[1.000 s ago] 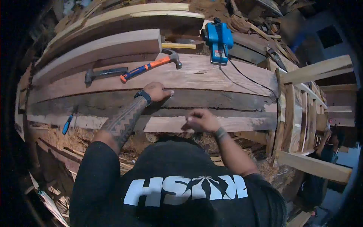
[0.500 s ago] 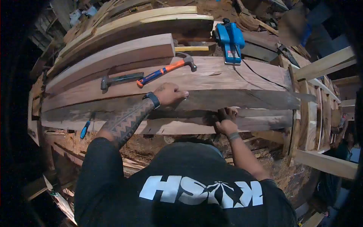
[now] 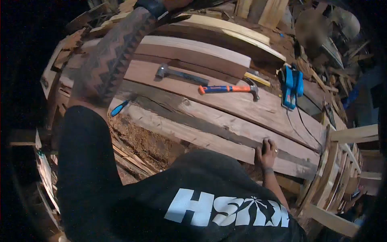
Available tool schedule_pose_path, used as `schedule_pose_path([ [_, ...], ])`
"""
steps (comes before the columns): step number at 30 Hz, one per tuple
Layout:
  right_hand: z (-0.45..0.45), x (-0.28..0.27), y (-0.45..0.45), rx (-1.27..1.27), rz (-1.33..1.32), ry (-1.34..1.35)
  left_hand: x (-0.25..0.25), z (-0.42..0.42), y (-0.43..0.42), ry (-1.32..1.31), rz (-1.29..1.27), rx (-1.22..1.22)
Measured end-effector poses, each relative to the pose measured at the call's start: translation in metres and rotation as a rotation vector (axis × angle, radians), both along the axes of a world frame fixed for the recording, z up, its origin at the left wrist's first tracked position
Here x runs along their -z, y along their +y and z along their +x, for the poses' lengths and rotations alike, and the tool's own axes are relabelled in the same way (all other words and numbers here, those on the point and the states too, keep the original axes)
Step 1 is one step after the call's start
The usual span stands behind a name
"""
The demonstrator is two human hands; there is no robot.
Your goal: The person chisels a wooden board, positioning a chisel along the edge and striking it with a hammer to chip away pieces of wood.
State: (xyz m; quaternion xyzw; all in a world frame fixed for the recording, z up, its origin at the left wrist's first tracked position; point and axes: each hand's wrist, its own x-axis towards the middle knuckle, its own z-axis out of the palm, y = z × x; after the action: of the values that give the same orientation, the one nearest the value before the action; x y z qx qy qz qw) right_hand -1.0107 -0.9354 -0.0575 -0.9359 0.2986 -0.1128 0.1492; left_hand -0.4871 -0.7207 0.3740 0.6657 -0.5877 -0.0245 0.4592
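Observation:
My left arm is raised across the upper left, and my left hand (image 3: 177, 4) is cut off by the top edge. Its fingers are hidden, so any hold cannot be made out. My right hand (image 3: 267, 155) rests on a wooden board (image 3: 181, 131) with a dark band, its fingers apart and a ring on one of them. Beyond the board, a claw hammer (image 3: 229, 88) with an orange and blue handle lies beside a dark-handled hammer (image 3: 181, 76). A blue-handled tool (image 3: 119, 108) lies near the board's left end.
A blue power planer (image 3: 292, 86) stands at the far right, its cord trailing over the planks. A thick timber beam (image 3: 193, 50) lies behind the hammers. Wooden framing (image 3: 328, 169) borders the right side. Shavings (image 3: 137, 133) cover the ground at the near edge.
My left hand has risen off the boards to the top edge of view. My right hand stays on the near board, its fingers now more spread. The view has turned and shifted.

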Motion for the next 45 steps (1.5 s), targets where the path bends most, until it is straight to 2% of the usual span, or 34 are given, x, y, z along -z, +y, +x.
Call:
schedule_pose_path([
  [1,-0.001,0.002,0.003,0.01,-0.009,0.008,0.0,0.026,0.011,-0.208,0.038,-0.037],
  [4,-0.003,0.007,0.001,0.014,-0.034,0.029,0.057,0.065,0.063,-1.384,-0.033,-0.333],
  [6,-0.004,0.013,-0.003,0.001,-0.063,0.024,0.067,0.004,0.092,-0.802,-0.064,-0.13],
  [8,-0.001,0.011,0.002,-0.005,-0.089,0.012,0.102,-0.017,0.133,-0.21,0.283,-0.335],
  [10,0.001,0.012,0.003,-0.041,-0.073,-0.032,0.124,-0.051,0.168,0.176,0.489,-0.416],
  [12,-0.003,0.012,0.003,-0.037,-0.031,-0.043,0.151,-0.08,0.203,0.316,0.579,-0.58],
  [14,-0.003,0.015,-0.001,-0.019,0.031,-0.031,0.205,-0.093,0.247,0.594,0.361,-0.563],
  [15,-0.004,0.015,-0.003,-0.028,-0.022,-0.004,0.231,-0.098,0.269,0.724,0.235,-0.575],
  [18,-0.003,0.028,0.004,-0.049,-0.069,-0.08,0.278,-0.131,0.324,0.577,-0.047,-0.815],
  [20,0.003,0.01,0.015,-0.09,-0.142,-0.02,0.296,-0.168,0.355,0.66,-0.169,-1.012],
  [22,0.004,0.014,0.006,-0.083,-0.161,0.063,0.334,-0.204,0.39,0.585,-0.213,-1.262],
  [24,-0.002,0.041,-0.009,-0.1,-0.212,-0.006,0.386,-0.24,0.433,0.439,-0.147,-1.534],
  [28,-0.004,0.031,-0.01,-0.067,-0.182,0.124,0.404,-0.343,0.481,0.896,-0.042,-1.902],
  [29,-0.002,0.025,0.0,-0.041,-0.148,0.087,0.417,-0.375,0.496,0.819,-0.052,-1.965],
  [31,-0.005,0.03,-0.001,-0.057,-0.144,0.035,0.518,-0.448,0.563,0.2,0.398,-2.091],
  [33,-0.007,0.034,0.002,-0.063,-0.198,0.005,0.522,-0.519,0.588,0.497,0.475,-2.052],
  [35,-0.006,0.02,0.013,-0.081,-0.168,0.0,0.532,-0.582,0.615,0.846,0.75,-2.022],
  [39,-0.006,0.019,0.011,-0.13,-0.17,0.023,0.551,-0.675,0.647,0.914,1.036,-2.08],
  [40,-0.005,0.02,0.009,-0.137,-0.156,0.015,0.542,-0.687,0.65,0.936,1.068,-2.095],
  [41,-0.005,0.021,0.009,-0.124,-0.157,0.027,0.533,-0.693,0.658,0.965,1.056,-2.147],
  [45,-0.001,0.02,0.015,-0.082,-0.114,-0.005,0.467,-0.685,0.693,1.094,0.725,-2.505],
])
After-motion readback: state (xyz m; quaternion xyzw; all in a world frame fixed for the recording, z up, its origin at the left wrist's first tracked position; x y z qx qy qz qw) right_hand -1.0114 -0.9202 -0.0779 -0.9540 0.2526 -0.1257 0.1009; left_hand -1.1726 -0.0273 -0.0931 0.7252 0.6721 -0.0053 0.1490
